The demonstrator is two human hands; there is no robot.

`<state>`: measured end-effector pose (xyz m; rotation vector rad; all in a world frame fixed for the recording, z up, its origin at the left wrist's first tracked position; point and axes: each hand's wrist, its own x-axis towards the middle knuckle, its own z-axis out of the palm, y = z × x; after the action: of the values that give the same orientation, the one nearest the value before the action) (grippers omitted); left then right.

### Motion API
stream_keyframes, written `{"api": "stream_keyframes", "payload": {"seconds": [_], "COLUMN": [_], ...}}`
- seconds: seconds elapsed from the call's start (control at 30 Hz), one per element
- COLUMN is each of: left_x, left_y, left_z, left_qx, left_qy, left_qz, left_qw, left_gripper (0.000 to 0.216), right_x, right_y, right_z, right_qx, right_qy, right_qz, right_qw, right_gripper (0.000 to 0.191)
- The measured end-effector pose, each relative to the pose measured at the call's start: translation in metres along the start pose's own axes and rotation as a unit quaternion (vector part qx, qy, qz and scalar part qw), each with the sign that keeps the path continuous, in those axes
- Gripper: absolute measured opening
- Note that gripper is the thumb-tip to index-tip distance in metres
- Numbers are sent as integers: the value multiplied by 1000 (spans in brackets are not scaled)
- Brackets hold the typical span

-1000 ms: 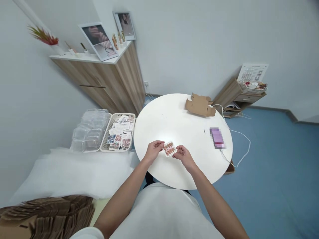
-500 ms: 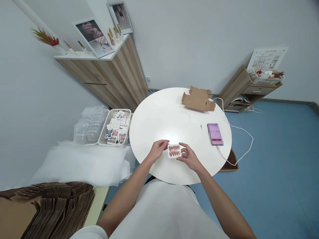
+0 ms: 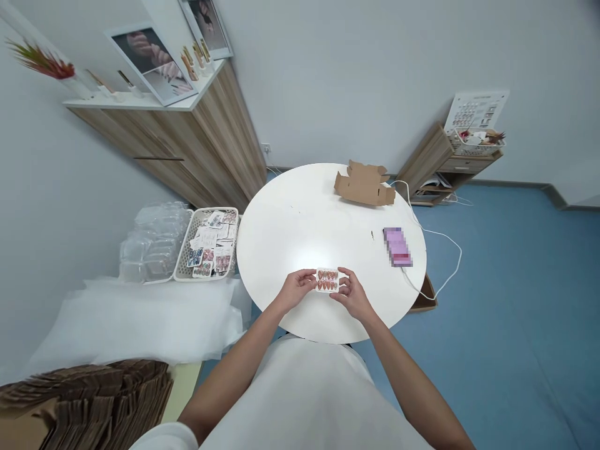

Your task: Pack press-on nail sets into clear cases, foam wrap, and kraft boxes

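Observation:
Between my two hands is a small white-backed set of press-on nails point(image 3: 327, 280), its reddish-brown nails laid out in two rows facing up. My left hand point(image 3: 297, 288) pinches the set's left edge between thumb and fingers. On the opposite edge, my right hand point(image 3: 352, 294) grips with thumb below and fingers above. Both hands are over the near part of the round white table point(image 3: 276, 250). Farther back on the tabletop lies an unfolded brown cardboard box point(image 3: 364, 186).
A phone point(image 3: 397, 247), blurred out, lies on the right with a white cable point(image 3: 447, 235). To the left are a white basket point(image 3: 180, 265) of nail sets and cards, stacked clear plastic packs point(image 3: 152, 240), foam sheets point(image 3: 140, 319) and flattened cardboard point(image 3: 98, 400).
My left hand has closed in on the nail set's left edge, where it was slightly apart from it. The whole view has shifted, so the surroundings sit farther left.

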<state>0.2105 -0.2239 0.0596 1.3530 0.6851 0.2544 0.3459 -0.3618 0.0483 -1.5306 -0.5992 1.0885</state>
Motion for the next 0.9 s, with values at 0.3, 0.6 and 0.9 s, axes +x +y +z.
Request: {"api": "stream_keyframes", "payload": {"seconds": [0.3, 0.6, 0.9], "left_x": [-9, -11, -29], "left_y": [0, 3, -7], "left_z": [-8, -5, -19], "left_qx": [136, 204, 116], "left_qy": [-16, -20, 78], "left_qz": [73, 104, 10], "left_qw": [988, 973, 990], "left_gripper": [73, 65, 58], "right_x": [0, -1, 24], "right_y": [-4, -3, -5], "right_z": [9, 1, 23], "right_qx": [-32, -25, 2], "right_qy": [15, -14, -96], "right_qz": [-6, -22, 22], "right_qw": [999, 999, 995], "right_gripper": [65, 60, 56]}}
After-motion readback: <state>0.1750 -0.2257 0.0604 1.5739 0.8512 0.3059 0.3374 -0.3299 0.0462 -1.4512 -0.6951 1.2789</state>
